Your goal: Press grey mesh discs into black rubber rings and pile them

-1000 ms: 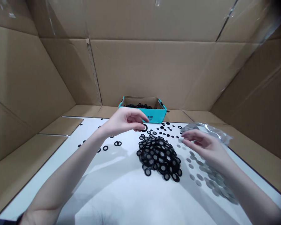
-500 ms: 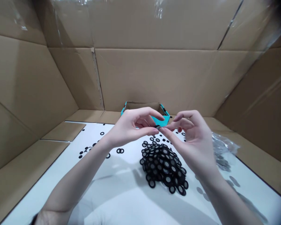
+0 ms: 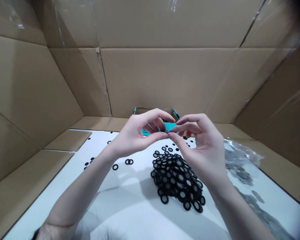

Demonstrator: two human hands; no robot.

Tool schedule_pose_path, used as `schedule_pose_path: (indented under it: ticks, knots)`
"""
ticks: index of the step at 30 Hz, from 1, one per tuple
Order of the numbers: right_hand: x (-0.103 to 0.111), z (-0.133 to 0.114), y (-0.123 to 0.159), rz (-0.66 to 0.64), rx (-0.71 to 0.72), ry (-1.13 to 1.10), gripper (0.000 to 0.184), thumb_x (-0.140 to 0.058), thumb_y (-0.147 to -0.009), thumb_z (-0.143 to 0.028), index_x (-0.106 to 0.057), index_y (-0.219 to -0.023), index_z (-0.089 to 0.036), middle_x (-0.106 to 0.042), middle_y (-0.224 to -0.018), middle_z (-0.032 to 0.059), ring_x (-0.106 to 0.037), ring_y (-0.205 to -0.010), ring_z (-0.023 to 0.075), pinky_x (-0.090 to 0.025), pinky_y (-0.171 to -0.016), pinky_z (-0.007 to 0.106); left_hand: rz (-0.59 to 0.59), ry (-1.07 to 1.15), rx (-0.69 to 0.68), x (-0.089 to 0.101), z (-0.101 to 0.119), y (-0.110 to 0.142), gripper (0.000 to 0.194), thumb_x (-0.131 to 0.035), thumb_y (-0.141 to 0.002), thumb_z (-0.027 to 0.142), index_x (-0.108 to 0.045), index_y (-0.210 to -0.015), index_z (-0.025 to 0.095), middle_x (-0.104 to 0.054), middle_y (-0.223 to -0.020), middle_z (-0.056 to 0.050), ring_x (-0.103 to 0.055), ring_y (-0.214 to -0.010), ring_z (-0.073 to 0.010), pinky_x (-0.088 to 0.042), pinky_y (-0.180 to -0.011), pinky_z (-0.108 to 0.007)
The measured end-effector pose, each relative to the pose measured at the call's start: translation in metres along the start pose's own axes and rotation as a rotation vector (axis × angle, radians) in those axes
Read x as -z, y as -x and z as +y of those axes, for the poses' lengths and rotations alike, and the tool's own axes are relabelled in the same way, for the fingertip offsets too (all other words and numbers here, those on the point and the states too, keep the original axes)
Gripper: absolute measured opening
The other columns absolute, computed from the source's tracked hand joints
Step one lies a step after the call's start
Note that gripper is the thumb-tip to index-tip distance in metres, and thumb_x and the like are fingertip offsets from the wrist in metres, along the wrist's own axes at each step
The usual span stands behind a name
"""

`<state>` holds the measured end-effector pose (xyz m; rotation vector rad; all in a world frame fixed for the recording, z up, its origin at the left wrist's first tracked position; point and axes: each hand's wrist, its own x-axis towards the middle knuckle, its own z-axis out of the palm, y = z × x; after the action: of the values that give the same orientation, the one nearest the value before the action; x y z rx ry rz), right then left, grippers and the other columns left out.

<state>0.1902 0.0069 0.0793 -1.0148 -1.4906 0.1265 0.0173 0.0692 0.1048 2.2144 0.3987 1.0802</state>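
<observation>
My left hand [image 3: 137, 135] and my right hand [image 3: 200, 143] meet in the air above the white table [image 3: 130, 206], fingertips pinched together on one small black ring [image 3: 166, 132] that is mostly hidden between them. Just below and in front lies a heap of black rings with grey centres [image 3: 177, 180]. Behind my fingers stands a small teal cardboard box [image 3: 146, 130], largely covered by my hands.
Loose black rings [image 3: 115, 166] are scattered on the table's left and far side. Grey discs [image 3: 255, 200] and a clear plastic bag [image 3: 240, 156] lie to the right. Brown cardboard walls [image 3: 165, 76] enclose the table on three sides.
My left hand lifted a black ring off the table and my right hand came over from the grey discs; both now pinch together, slightly higher than half a second ago.
</observation>
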Motion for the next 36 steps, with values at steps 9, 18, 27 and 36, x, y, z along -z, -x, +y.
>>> schedule_pose_path:
  ticks: [9, 18, 27, 36]
  knots:
    - [0.001, 0.004, 0.001, -0.043, 0.005, -0.027, 0.027, -0.071, -0.082, -0.011, -0.056, -0.098, -0.027, -0.073, -0.084, -0.0046, -0.071, -0.081, 0.0157, -0.047, -0.072, 0.034, 0.058, 0.095, -0.033, -0.005, 0.0, -0.002, 0.024, -0.068, -0.088, 0.013, -0.061, -0.11, 0.018, -0.067, -0.083, 0.001, -0.07, -0.078, -0.01, -0.06, -0.076, -0.021]
    - [0.01, 0.004, -0.003, -0.123, -0.056, -0.102, 0.031, -0.07, -0.08, -0.015, -0.045, -0.092, -0.027, -0.068, -0.073, -0.0043, -0.065, -0.075, 0.0196, -0.047, -0.074, 0.04, -0.015, 0.001, -0.019, 0.0, 0.004, 0.0, 0.025, -0.068, -0.087, 0.012, -0.055, -0.107, 0.019, -0.068, -0.086, 0.001, -0.068, -0.081, -0.011, -0.056, -0.071, -0.021]
    - [0.014, 0.005, -0.005, -0.128, -0.087, -0.119, 0.034, -0.07, -0.077, -0.013, -0.044, -0.091, -0.028, -0.064, -0.069, -0.0055, -0.065, -0.075, 0.02, -0.048, -0.076, 0.042, -0.012, 0.065, -0.011, -0.004, 0.002, -0.003, 0.025, -0.07, -0.086, 0.011, -0.052, -0.101, 0.02, -0.065, -0.08, 0.003, -0.066, -0.076, -0.0092, -0.054, -0.069, -0.02]
    - [0.007, 0.005, -0.002, -0.134, -0.09, -0.126, 0.036, -0.071, -0.074, -0.013, -0.041, -0.088, -0.028, -0.062, -0.067, -0.0074, -0.067, -0.072, 0.0189, -0.051, -0.069, 0.038, -0.172, -0.085, 0.044, 0.005, 0.011, 0.003, 0.02, -0.062, -0.088, 0.006, -0.055, -0.101, 0.019, -0.063, -0.083, 0.002, -0.061, -0.073, -0.0081, -0.053, -0.069, -0.02]
